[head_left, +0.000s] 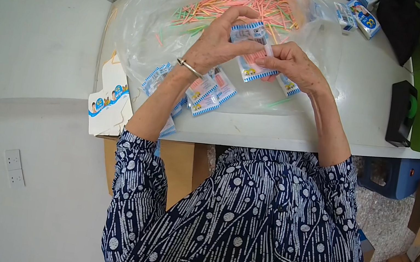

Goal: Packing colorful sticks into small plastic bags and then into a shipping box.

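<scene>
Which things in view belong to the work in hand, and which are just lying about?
In use, seemingly:
- packet held in left hand and right hand
- thin coloured sticks
- filled packets

Lying about, probably:
- black object
- blue stool

The left hand (215,40) and right hand (297,69) hold a blue-striped sachet (249,69) near thin multicoloured sticks (242,2) in a clear plastic bag (149,26).

Navy-white patterned sleeves (135,196), silver bangle (190,68)
</scene>
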Demonstrator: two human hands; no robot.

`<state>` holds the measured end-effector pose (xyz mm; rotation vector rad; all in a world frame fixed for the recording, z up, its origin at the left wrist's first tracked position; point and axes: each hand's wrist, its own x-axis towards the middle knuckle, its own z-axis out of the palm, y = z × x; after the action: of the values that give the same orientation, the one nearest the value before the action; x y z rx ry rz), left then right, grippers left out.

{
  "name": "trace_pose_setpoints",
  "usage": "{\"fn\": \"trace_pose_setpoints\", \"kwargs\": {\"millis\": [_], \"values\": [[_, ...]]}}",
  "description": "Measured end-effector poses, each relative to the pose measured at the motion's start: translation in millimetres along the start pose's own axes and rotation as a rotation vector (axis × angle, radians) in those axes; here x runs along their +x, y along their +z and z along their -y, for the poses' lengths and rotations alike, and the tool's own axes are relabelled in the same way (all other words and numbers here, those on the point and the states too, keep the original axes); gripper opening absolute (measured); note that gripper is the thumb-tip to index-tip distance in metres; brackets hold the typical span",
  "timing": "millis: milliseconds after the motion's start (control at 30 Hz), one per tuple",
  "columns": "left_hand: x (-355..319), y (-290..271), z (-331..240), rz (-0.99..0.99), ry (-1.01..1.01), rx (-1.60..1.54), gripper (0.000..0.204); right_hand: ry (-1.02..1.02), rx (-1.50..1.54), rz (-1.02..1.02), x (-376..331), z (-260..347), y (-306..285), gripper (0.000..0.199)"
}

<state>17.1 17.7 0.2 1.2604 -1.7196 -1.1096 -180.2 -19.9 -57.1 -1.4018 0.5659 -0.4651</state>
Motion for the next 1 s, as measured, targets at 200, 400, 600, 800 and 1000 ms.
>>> {"fn": "trace_pose_setpoints", "kwargs": {"millis": [200,400,600,800,1000], "values": [[-13.2,2.6,0.9,0.004,-0.214,-0.171,0.054,-0.006,0.038,-0.045,-4.0,2.2,-4.2,0.028],[-16.6,5.4,11.7,-0.011,-0.149,-0.075,0.056,0.005,0.053,-0.067,-5.2,-3.2,-1.8,0.029],[-13.5,-1.0,8.2,0.004,-0.095,-0.204,0.052,-0.069,0.088,-0.124,-15.8,-7.6,-13.3,0.027],[5.8,-28.1,33.4,-0.026,-0.077,0.324,0.031,-0.166,0.148,-0.388,-34.2,-3.1,-50.6,0.025],[12.9,8.9,86.3,-0.056,0.252,1.145,0.016,-0.12,0.19,-0.303,-31.6,-12.7,-40.2,0.026]]}}
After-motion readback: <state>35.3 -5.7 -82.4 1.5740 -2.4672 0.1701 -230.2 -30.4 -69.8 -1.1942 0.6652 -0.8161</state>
